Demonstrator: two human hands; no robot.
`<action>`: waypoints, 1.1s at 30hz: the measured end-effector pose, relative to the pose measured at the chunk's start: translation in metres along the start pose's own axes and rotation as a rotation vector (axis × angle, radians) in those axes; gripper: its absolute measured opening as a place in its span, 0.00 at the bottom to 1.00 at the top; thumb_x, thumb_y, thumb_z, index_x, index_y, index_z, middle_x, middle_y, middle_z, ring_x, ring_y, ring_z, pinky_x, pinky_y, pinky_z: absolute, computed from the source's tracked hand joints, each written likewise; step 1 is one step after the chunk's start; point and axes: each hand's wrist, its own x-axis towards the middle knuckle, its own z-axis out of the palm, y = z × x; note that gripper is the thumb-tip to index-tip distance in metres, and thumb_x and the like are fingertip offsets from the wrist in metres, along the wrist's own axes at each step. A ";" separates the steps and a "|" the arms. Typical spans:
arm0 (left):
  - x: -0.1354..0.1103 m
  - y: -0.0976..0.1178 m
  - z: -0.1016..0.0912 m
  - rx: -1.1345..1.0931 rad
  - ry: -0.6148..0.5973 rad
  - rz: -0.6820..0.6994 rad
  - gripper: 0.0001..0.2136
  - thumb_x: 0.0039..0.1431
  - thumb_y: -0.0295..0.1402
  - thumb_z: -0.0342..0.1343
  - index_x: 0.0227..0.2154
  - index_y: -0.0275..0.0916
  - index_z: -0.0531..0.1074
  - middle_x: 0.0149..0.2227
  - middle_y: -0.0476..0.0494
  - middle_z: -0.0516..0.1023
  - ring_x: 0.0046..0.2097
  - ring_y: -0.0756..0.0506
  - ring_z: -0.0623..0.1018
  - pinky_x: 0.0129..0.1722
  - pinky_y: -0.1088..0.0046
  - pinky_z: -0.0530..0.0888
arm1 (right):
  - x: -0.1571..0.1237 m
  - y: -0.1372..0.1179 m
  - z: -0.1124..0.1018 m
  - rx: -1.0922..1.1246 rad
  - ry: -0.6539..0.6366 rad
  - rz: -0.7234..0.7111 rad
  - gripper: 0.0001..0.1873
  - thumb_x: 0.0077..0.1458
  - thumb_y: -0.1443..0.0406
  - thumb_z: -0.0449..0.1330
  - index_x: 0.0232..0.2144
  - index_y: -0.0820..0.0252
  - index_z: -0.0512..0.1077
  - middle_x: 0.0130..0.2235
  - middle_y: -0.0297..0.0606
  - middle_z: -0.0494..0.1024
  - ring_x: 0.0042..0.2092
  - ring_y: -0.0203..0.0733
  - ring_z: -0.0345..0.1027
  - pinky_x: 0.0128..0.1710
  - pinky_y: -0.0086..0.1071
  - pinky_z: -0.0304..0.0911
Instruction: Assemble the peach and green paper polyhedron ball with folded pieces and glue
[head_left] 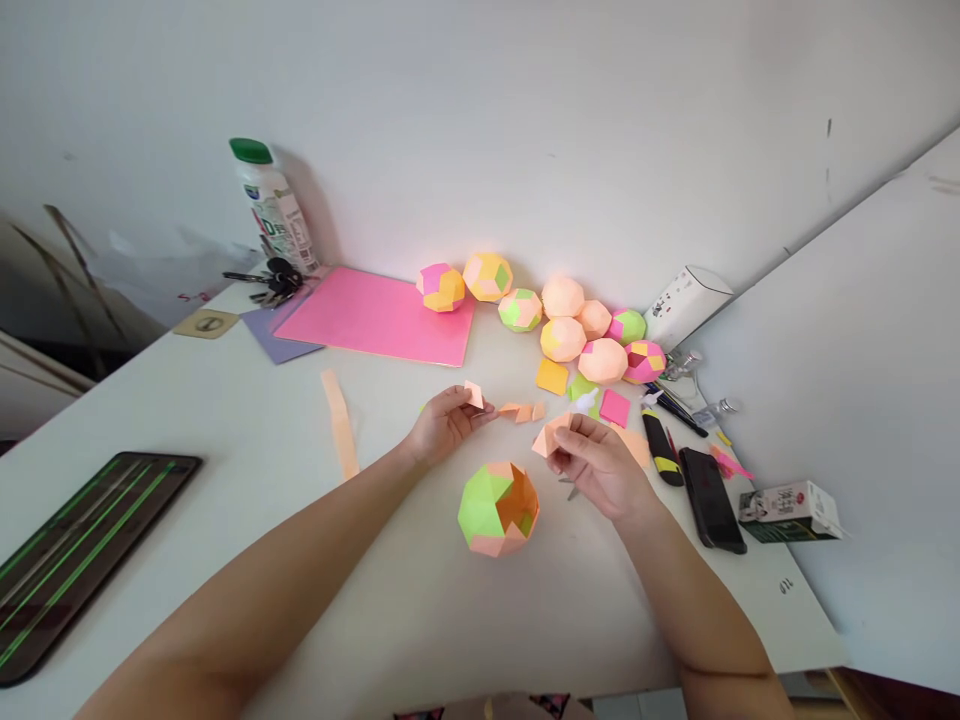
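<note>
My left hand (452,422) pinches a small folded peach paper piece (474,395) between thumb and fingers. Opposite it, my right hand (596,460) grips another folded peach paper piece (551,437), larger and pointed at its near end. Between and below the hands sits a green and peach paper ball (486,508), with an opening on its right side that shows an orange inside. Several small folded peach pieces (517,412) lie just beyond, between my hands. Scissors (568,487) lie partly hidden beside my right hand.
Several finished paper balls (562,339) cluster against the wall. Sticky note pads (552,377), a highlighter (661,447), a phone (712,500) and a drink carton (789,511) line the right. Leftward are a pink sheet (375,315), a peach strip (341,425), a bottle (277,210) and a tablet (90,560).
</note>
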 end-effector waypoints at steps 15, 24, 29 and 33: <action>-0.126 0.011 0.061 0.525 -0.125 -0.011 0.11 0.59 0.37 0.58 0.25 0.37 0.74 0.26 0.48 0.71 0.28 0.51 0.70 0.30 0.75 0.71 | -0.038 0.002 -0.010 -0.027 -0.067 -0.205 0.07 0.52 0.63 0.66 0.28 0.57 0.72 0.28 0.34 0.79 0.30 0.36 0.70 0.30 0.31 0.63; -0.135 0.008 0.049 0.370 -0.244 0.040 0.06 0.58 0.32 0.59 0.28 0.39 0.78 0.35 0.45 0.76 0.17 0.56 0.72 0.13 0.80 0.70 | -0.048 0.003 -0.007 -0.119 -0.073 -0.269 0.05 0.54 0.64 0.65 0.31 0.56 0.71 0.33 0.36 0.81 0.32 0.38 0.74 0.33 0.34 0.67; -0.134 0.016 0.039 0.356 -0.247 0.119 0.03 0.57 0.29 0.60 0.32 0.42 0.78 0.28 0.50 0.73 0.14 0.56 0.71 0.12 0.83 0.71 | -0.044 0.006 -0.008 -0.076 -0.080 -0.256 0.06 0.54 0.63 0.65 0.31 0.55 0.71 0.30 0.35 0.80 0.32 0.39 0.74 0.32 0.35 0.68; -0.133 0.018 0.040 0.315 -0.243 0.081 0.02 0.56 0.30 0.61 0.32 0.42 0.79 0.28 0.50 0.73 0.15 0.56 0.72 0.12 0.82 0.71 | -0.044 0.008 -0.007 -0.080 -0.091 -0.230 0.06 0.54 0.63 0.65 0.32 0.55 0.70 0.32 0.35 0.81 0.33 0.39 0.75 0.33 0.36 0.69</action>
